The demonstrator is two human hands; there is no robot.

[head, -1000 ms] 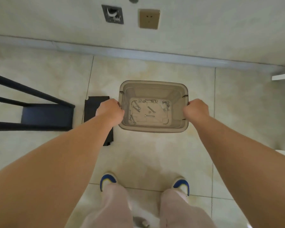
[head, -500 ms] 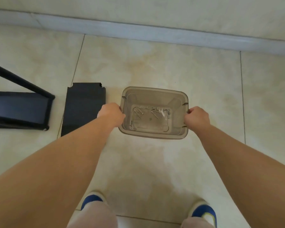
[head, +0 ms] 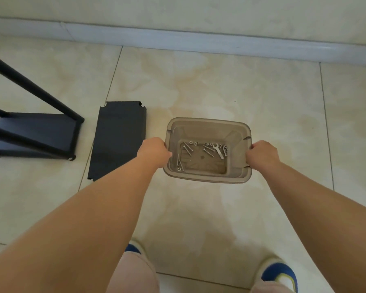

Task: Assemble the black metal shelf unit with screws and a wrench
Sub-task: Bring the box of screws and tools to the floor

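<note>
At twelve o'clock I've got both hands, left and right, clenched on the bin rims to keep it level; screws and wrench sit inside, shelf at nine.

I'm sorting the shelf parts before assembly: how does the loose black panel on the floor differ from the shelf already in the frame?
The panel lies flat and alone on the tiles, joined to nothing; the shelf is already fitted between the black poles of the frame. The panel lies right beside the bin, near the left hand; the shelf lies further left, partly cut off by the picture's edge. Both are black, rectangular metal pieces.
</note>
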